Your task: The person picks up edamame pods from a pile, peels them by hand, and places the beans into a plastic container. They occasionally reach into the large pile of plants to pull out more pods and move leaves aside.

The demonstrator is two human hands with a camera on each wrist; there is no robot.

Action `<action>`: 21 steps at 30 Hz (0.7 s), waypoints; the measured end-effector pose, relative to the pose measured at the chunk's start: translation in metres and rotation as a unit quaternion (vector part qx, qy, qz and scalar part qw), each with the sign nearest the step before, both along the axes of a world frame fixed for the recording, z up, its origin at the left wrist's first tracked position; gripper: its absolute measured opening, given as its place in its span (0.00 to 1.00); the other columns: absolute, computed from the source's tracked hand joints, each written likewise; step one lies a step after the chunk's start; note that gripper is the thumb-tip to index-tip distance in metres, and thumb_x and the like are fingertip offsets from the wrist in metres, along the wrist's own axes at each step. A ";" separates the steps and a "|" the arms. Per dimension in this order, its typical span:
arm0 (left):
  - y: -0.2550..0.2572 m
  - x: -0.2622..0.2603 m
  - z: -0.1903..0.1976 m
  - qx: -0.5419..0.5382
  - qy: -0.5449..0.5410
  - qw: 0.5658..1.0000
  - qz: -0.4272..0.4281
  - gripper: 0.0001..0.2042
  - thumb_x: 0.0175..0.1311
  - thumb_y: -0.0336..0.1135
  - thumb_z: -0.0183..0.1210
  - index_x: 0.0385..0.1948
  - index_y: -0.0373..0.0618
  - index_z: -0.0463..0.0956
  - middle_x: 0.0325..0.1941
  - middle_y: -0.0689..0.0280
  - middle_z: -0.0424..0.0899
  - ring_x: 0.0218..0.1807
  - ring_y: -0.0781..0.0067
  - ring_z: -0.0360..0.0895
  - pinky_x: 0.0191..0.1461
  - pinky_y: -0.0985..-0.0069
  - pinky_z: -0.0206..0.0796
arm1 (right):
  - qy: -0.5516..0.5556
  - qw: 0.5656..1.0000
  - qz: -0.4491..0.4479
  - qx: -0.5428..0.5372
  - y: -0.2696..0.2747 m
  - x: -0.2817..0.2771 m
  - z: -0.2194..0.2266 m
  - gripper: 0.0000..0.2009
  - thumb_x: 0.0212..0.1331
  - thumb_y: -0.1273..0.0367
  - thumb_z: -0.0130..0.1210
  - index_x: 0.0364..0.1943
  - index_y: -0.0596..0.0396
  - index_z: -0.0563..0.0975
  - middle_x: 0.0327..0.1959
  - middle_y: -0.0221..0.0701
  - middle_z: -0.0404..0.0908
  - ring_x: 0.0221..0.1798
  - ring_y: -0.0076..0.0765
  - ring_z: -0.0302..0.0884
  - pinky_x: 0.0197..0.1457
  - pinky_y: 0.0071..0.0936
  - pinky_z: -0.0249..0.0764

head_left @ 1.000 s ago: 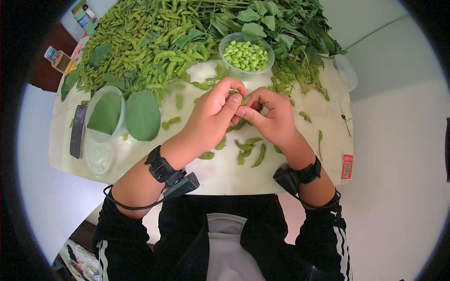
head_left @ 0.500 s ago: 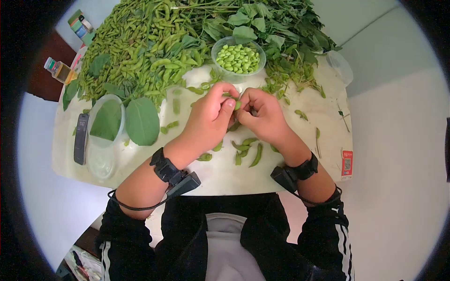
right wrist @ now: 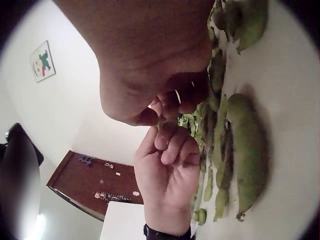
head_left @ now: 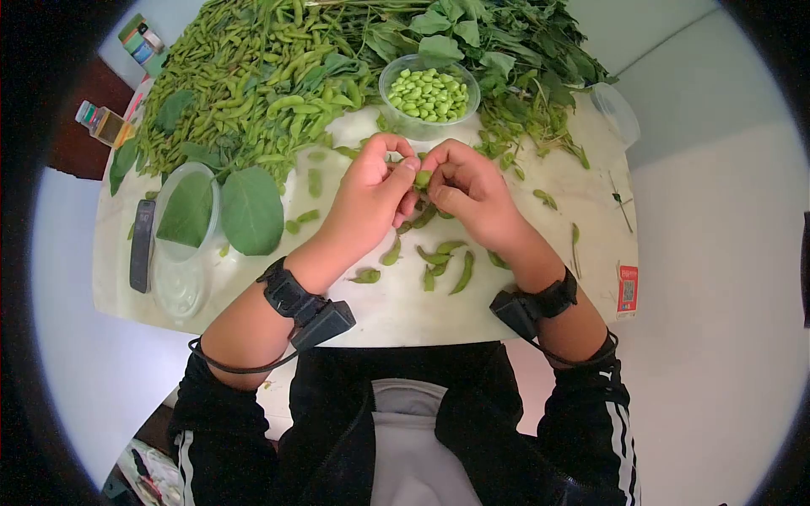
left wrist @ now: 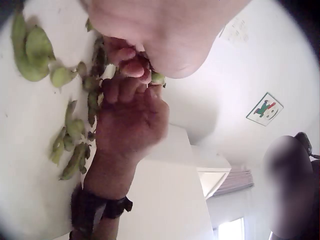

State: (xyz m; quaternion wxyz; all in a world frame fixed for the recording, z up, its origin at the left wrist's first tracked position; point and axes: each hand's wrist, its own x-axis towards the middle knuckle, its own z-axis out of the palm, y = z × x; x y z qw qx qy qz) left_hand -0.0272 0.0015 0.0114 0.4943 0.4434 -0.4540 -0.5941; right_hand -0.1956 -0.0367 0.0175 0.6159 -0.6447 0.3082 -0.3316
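Over the middle of the table, my left hand and right hand meet at the fingertips. Between them a green soybean pod is pinched by thumb and fingers of both hands. A rounded green end of the pod peeks out under my left hand in the left wrist view; fingers hide the rest. Just beyond the hands stands a clear plastic bowl of shelled green beans. Several loose pods lie on the tabletop below and around my hands.
A big heap of pods covers the back left, with leafy stalks at the back right. On the left are a clear tub with a leaf, a large leaf and a dark phone-like device. A red card sits at the right edge.
The thumbs, close together a second ago, have drawn slightly apart, and the green pod shows more plainly between the hands. The head view has shifted a little.
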 end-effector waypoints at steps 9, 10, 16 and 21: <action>0.006 -0.004 0.003 -0.106 0.005 0.994 -0.035 0.11 0.67 0.29 0.52 0.46 0.45 0.59 0.27 0.64 0.77 0.24 0.81 0.74 0.25 0.86 0.61 | -0.029 0.999 -0.016 0.033 -0.005 0.000 -0.003 0.07 0.66 0.68 0.52 0.30 0.56 0.72 0.22 0.22 0.72 0.23 0.14 0.65 0.25 0.16 0.61; 0.006 -0.004 0.003 -0.106 0.006 0.994 -0.034 0.11 0.67 0.29 0.52 0.46 0.45 0.59 0.27 0.64 0.77 0.24 0.81 0.74 0.25 0.86 0.61 | -0.045 0.998 -0.016 0.044 -0.008 -0.002 -0.005 0.08 0.66 0.68 0.51 0.30 0.55 0.72 0.21 0.23 0.73 0.22 0.15 0.64 0.24 0.16 0.60; 0.005 0.004 0.006 -0.117 0.009 0.993 -0.031 0.16 0.62 0.22 0.51 0.47 0.46 0.55 0.28 0.61 0.78 0.25 0.78 0.75 0.27 0.85 0.63 | 0.018 0.991 -0.095 -0.091 0.003 0.005 0.001 0.07 0.62 0.69 0.55 0.31 0.58 0.75 0.20 0.26 0.76 0.21 0.18 0.69 0.24 0.19 0.65; 0.006 0.005 0.004 -0.111 0.034 0.993 -0.021 0.18 0.60 0.21 0.52 0.47 0.45 0.54 0.26 0.63 0.76 0.24 0.80 0.73 0.25 0.85 0.62 | 0.164 0.928 -0.122 -0.312 0.000 0.000 0.002 0.06 0.58 0.70 0.60 0.32 0.59 0.79 0.21 0.29 0.79 0.24 0.20 0.74 0.28 0.22 0.70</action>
